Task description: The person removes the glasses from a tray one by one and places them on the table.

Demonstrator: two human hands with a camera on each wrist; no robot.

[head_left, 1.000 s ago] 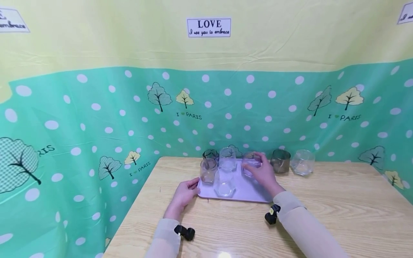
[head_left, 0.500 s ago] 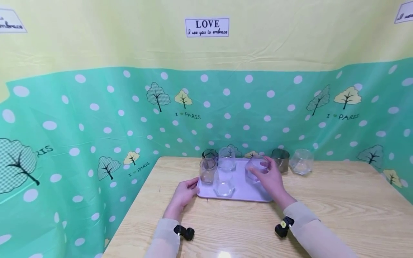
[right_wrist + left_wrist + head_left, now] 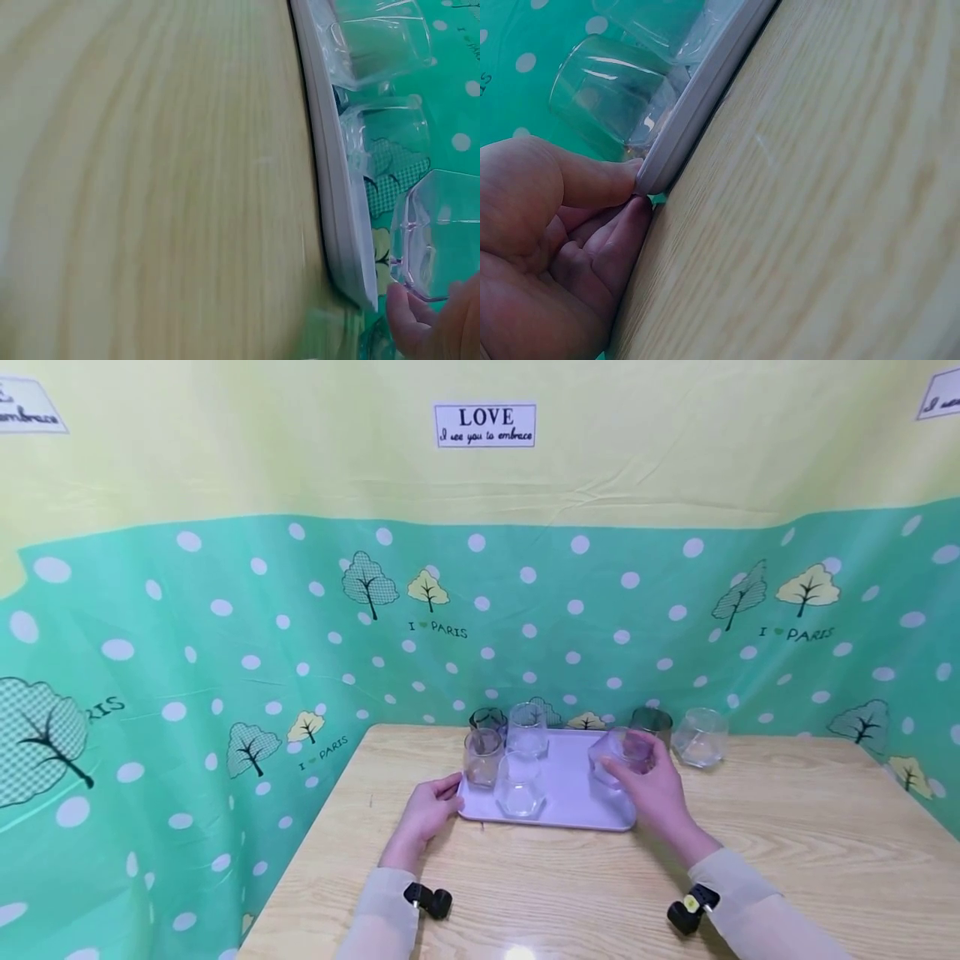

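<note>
A pale purple tray (image 3: 566, 802) lies on the table, and my left hand (image 3: 427, 814) pinches its near left corner. In the left wrist view the thumb (image 3: 604, 180) lies on the rim with fingers beneath. My right hand (image 3: 660, 789) holds a clear, faintly purple glass (image 3: 615, 756) over the tray's right side. That glass (image 3: 439, 232) looks raised off the tray in the right wrist view. Several glasses stand on the tray's left half: a dark glass (image 3: 487, 719), a brownish glass (image 3: 483, 760), a clear glass (image 3: 528, 731) behind and a clear glass (image 3: 521, 787) in front.
Right of the tray, a dark smoky glass (image 3: 651, 722) stands at the back, partly behind my right hand. Beside it is a clear glass (image 3: 702, 739). A green and yellow printed curtain (image 3: 480, 610) hangs behind the wooden table (image 3: 795, 827).
My right hand has moved to the right and slightly nearer with the purple-tinted glass, from the tray's back middle to its right side. My left hand has stayed at the tray corner.
</note>
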